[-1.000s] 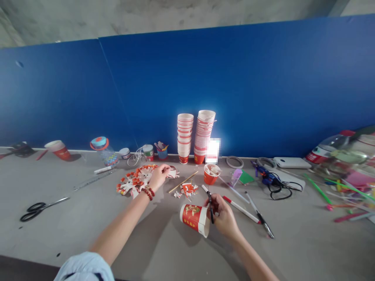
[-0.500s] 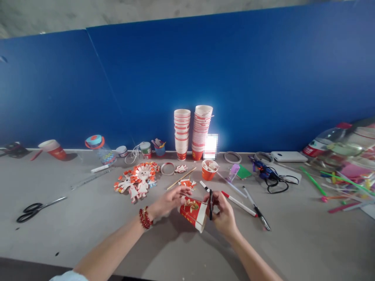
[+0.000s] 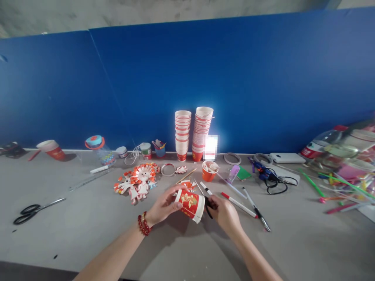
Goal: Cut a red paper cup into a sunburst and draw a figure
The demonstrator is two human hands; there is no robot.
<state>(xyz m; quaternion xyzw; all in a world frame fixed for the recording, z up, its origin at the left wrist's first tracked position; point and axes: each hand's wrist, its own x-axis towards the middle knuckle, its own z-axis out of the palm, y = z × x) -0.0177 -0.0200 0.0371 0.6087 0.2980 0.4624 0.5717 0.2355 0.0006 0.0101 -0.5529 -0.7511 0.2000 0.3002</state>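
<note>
A red and white paper cup (image 3: 190, 204) lies on its side in the air above the table, its rim turned right. My left hand (image 3: 164, 207) is closed around the base end, thumb along the near side. Black-handled scissors (image 3: 208, 207) are in my right hand (image 3: 224, 211), close to the cup's rim; a thin blade shows beyond the cup, pointing away. Whether the blades touch the cup I cannot tell. Just behind the cup lie orange and white paper scraps (image 3: 187, 185), partly hidden by it.
Two tall stacks of paper cups (image 3: 182, 136) stand at the back. Paper cut-out figures (image 3: 142, 179) lie left of centre, other scissors (image 3: 35, 211) farther left. Markers (image 3: 238, 204), a glue gun (image 3: 265, 171) with its cord, and a small cup of scraps (image 3: 209, 174) lie right and behind.
My left hand has closed on the cup's base end, and the cup has turned to lie flatter and risen slightly. The scissors have tilted, their blade now pointing away behind the cup.
</note>
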